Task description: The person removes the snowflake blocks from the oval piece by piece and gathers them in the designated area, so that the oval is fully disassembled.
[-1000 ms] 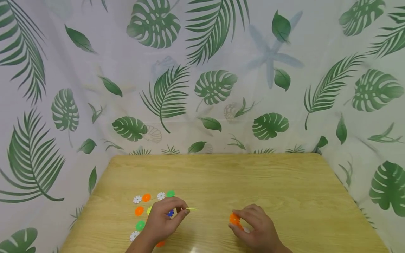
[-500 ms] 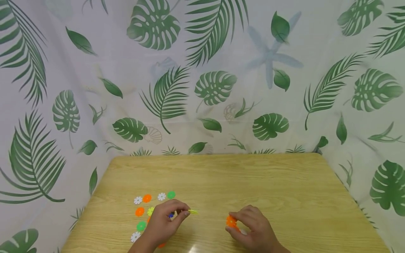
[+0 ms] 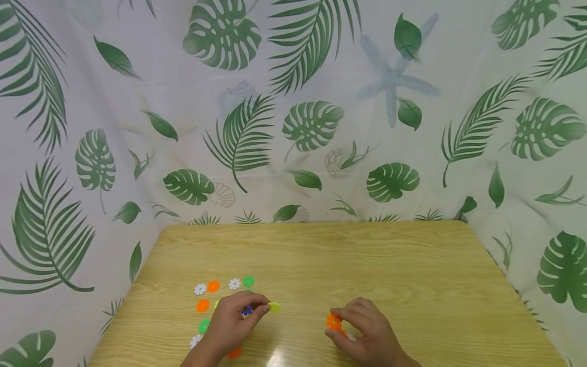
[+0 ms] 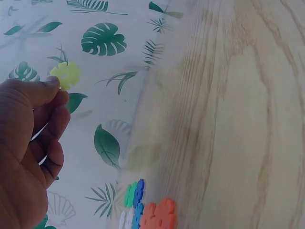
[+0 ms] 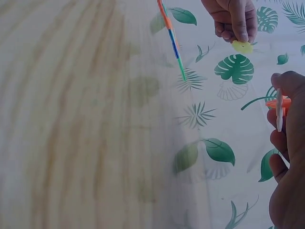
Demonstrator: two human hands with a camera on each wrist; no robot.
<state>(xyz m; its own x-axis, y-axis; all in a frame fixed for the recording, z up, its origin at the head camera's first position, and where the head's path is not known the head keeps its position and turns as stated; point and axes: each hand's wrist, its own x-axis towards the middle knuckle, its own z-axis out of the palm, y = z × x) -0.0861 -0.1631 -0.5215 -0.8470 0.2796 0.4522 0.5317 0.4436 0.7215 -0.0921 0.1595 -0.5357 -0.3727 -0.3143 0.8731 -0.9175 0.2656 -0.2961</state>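
Observation:
Between left thumb and index finger, my left hand (image 3: 236, 321) pinches a yellow notched plastic disc (image 3: 275, 307), a snowflake building piece. The left wrist view shows that yellow disc (image 4: 67, 75) nearly face-on. My right hand (image 3: 369, 330) grips an orange notched disc (image 3: 334, 321) at its fingertips. In the right wrist view a white disc (image 5: 279, 114) crosses the orange one (image 5: 286, 103), so they look slotted together; the fingers partly hide them. Both hands are above the table, a gap between the yellow and orange pieces.
Loose discs lie flat at the table's left, among them orange (image 3: 203, 305), white (image 3: 199, 289), green (image 3: 248, 281) and blue (image 3: 246, 310). My left hand and forearm cover several. Leaf-printed cloth (image 3: 293, 127) surrounds the wooden table (image 3: 312, 255).
The yellow disc has turned from edge-on to show more of its face. My right hand, with the orange and white pieces, has shifted slightly left.

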